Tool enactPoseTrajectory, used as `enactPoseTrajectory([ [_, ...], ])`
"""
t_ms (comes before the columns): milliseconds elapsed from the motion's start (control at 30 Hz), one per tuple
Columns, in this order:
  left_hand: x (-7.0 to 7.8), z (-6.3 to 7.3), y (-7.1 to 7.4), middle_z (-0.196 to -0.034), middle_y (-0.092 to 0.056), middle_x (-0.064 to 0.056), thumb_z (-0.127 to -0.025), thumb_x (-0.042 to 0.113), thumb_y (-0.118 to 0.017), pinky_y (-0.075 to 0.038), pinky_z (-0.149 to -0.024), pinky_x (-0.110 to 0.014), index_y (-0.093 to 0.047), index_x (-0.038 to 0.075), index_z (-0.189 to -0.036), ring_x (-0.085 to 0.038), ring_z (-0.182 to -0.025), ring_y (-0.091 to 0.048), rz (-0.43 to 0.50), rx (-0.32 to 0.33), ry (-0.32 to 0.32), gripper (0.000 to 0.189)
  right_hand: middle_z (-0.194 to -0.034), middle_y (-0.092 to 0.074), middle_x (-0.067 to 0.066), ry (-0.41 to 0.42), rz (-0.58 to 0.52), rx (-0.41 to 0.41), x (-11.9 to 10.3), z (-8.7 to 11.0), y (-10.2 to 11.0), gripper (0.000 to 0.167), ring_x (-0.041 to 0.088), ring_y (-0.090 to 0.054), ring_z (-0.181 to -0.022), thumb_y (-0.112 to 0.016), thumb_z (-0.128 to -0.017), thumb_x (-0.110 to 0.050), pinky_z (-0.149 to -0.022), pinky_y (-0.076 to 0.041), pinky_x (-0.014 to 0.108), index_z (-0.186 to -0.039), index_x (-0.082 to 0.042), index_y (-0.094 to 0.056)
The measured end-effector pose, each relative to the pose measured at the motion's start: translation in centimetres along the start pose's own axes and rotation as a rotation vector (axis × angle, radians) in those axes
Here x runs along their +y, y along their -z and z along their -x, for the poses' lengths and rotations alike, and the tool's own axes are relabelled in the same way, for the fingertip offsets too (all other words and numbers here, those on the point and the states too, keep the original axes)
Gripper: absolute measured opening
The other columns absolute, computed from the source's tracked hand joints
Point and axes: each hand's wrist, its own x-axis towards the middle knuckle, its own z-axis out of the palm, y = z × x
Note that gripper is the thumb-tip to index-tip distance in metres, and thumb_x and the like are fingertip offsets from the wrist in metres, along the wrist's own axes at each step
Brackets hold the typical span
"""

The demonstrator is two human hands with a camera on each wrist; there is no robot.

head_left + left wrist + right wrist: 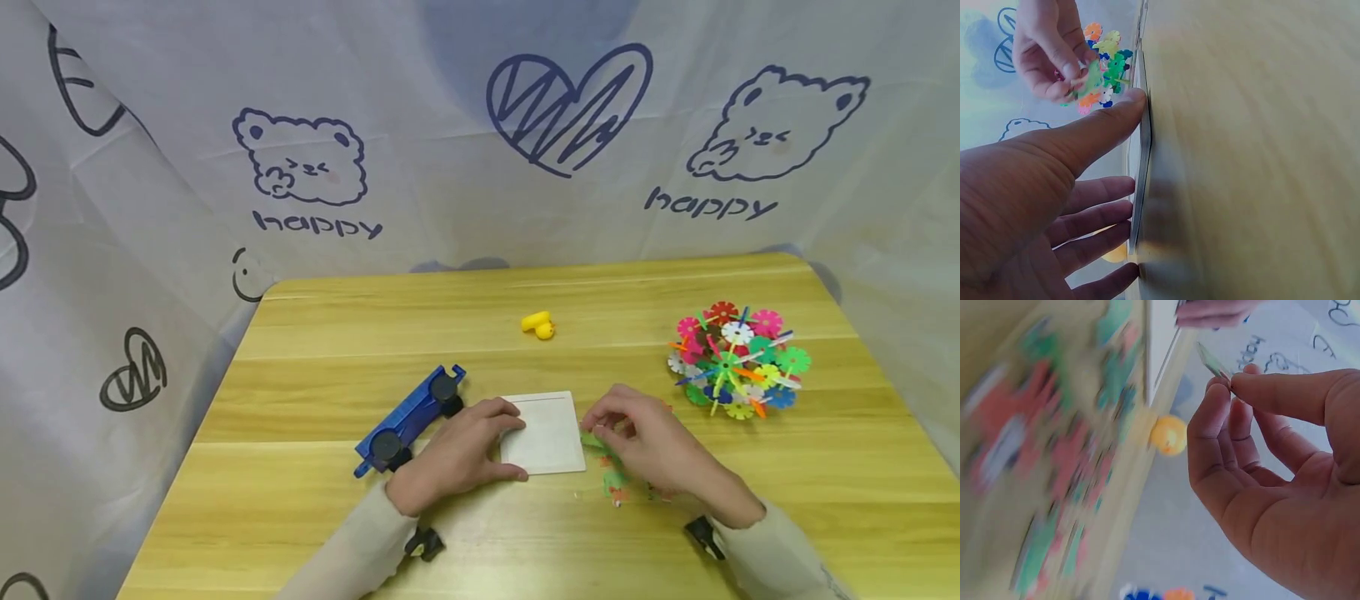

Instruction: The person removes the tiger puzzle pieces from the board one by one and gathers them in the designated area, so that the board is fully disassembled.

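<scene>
A flat white square board [543,437] lies in the middle of the table. My left hand [465,446] rests along its left side, thumb at the near left corner and fingers, fairly straight, against the edge. Over by the right edge, my right hand [648,437] pinches a thin green piece [1212,362] between thumb and fingertips, lifted above the tabletop. Small flat green and red pieces [615,483] are scattered on the table under and beside my right hand; they look blurred in the right wrist view.
Left of my left hand, a blue toy wagon [408,417] with black wheels lies on its side. A small yellow duck toy [540,325] is farther back. At the right stands a colourful ball of interlocking flower discs [738,358]. A printed white curtain [450,192] hangs behind the table.
</scene>
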Motion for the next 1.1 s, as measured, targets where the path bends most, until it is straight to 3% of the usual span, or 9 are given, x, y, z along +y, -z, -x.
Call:
enactPoseTrajectory([
  [233,-0.1,0.0,-0.1,-0.145,-0.068,-0.008,-0.089,0.047,-0.091,-0.058,-0.112,-0.042,-0.074,0.007,-0.139,-0.025,-0.133,-0.066,-0.002,0.008,-0.009,0.066,-0.103,-0.071,-0.003,-0.036,0.005,0.028,1.6,1.7,1.7,0.018,0.004,-0.064,-0.093,-0.074,-0.1,-0.001,-0.079,-0.062,0.022,-0.106,-0.018,-0.079],
  [500,-0.1,0.0,-0.1,-0.146,-0.068,-0.008,-0.088,0.047,-0.092,-0.058,-0.112,-0.042,-0.074,0.008,-0.139,-0.025,-0.135,-0.066,-0.003,0.002,-0.001,0.067,-0.105,-0.071,-0.006,0.006,-0.049,0.009,2.9,3.4,2.5,0.02,0.003,-0.067,-0.094,-0.074,-0.101,0.0,-0.08,-0.064,0.023,-0.108,-0.018,-0.08],
  [1100,-0.2,0.0,-0.2,-0.145,-0.068,-0.009,-0.088,0.046,-0.092,-0.059,-0.112,-0.043,-0.074,0.007,-0.139,-0.026,-0.134,-0.066,0.003,0.013,-0.013,0.066,-0.103,-0.073,-0.008,0.086,0.032,0.011,6.7,6.7,4.5,0.026,0.0,-0.068,-0.091,-0.079,-0.095,0.003,-0.077,-0.063,0.02,-0.106,-0.021,-0.08],
])
